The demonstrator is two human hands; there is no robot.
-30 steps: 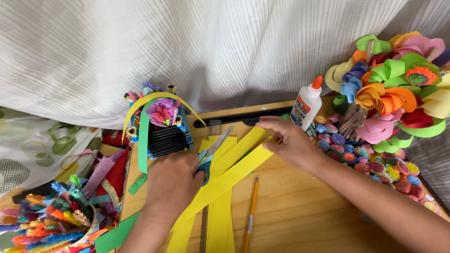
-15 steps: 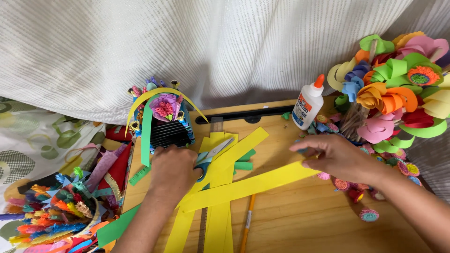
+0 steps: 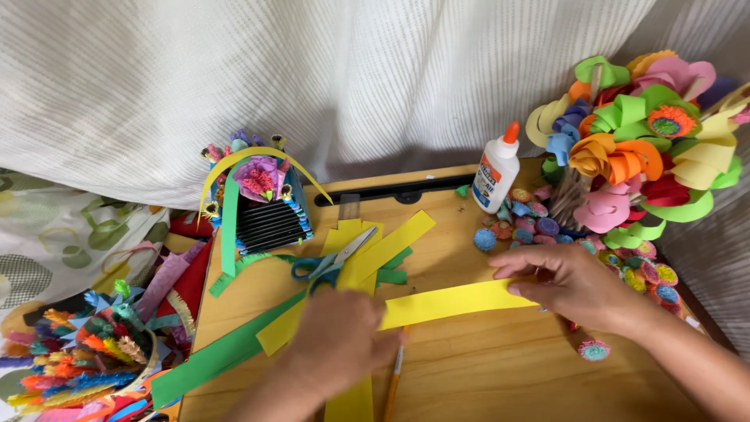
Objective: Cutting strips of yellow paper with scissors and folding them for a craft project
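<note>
A long yellow paper strip [image 3: 453, 302] lies across the wooden board [image 3: 500, 375], held at both ends. My right hand [image 3: 574, 285] pinches its right end between thumb and fingers. My left hand [image 3: 340, 344] presses down on its left end, covering that part. Just above my left hand lie blue-handled scissors [image 3: 332, 262] on top of several more yellow strips [image 3: 387, 242]. A long green strip [image 3: 226, 352] runs out to the lower left.
A white glue bottle with an orange cap [image 3: 498, 168] stands at the back. A bouquet of paper flowers [image 3: 641, 148] and several small paper rosettes [image 3: 531, 219] fill the right. A black paper basket [image 3: 262, 211] stands at left, colourful scraps [image 3: 86, 352] beyond it. A pencil [image 3: 394, 383] lies near the front.
My right hand has pulled one yellow strip away from the pile, rightward and down until it lies nearly level. My left hand slid toward me and off the scissors.
</note>
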